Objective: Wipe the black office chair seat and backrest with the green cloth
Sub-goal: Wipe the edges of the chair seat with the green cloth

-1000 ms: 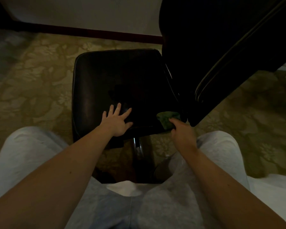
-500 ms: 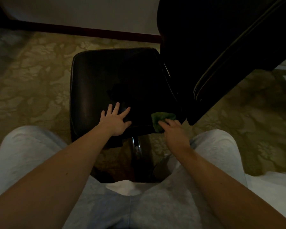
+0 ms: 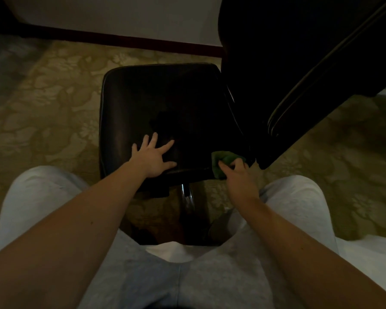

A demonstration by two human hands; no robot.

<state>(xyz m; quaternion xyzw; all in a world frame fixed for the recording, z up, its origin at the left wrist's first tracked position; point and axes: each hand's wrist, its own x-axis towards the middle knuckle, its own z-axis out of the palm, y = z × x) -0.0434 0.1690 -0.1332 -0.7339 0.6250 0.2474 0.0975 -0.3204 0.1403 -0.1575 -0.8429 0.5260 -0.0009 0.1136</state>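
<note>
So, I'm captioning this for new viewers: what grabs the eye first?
The green cloth, the one bright colour, gripped by the right hand at the near right corner of the seat. Next the left hand, spread flat on that seat, and the dark backrest filling the upper right.

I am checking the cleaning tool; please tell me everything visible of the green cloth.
The green cloth is small, soft-looking fabric, bunched rather than flat. It lies on the near right corner of the black chair seat, beside the base of the backrest. The right hand grips it, curled over it and hiding part.
</note>
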